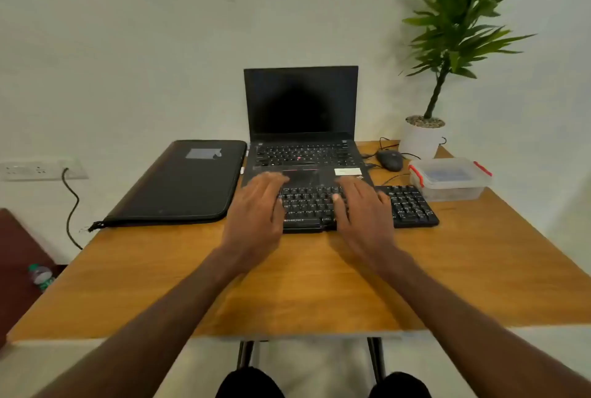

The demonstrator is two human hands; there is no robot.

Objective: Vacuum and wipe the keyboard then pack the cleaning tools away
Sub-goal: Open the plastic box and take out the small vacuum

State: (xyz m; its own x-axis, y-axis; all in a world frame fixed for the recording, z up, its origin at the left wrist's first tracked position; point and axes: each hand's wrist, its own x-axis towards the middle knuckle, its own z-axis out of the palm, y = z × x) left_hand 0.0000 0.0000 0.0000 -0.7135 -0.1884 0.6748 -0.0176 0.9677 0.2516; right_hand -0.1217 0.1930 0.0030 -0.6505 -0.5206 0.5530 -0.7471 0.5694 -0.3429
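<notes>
Hands: I see my left hand [256, 205] and right hand [363, 208] flat, fingers spread, holding nothing, resting on the black full-size plastic keyboard [409, 205].
Keyboard: table centre, its far edge overlapping the open black laptop [300, 128] at 12 o'clock.
Tools: probably inside the clear red-clipped lidded plastic box [449, 178] at 2 o'clock.
Risk: I judge that shoving the keyboard could scrape the laptop palmrest.

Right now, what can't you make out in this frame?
Head view only:
- Left part of the external keyboard: covered by left hand and right hand.
- Contents of the clear plastic box: lid too cloudy.
- Plant top: cut by the frame edge.
- Fingertips: motion-blurred.
</notes>
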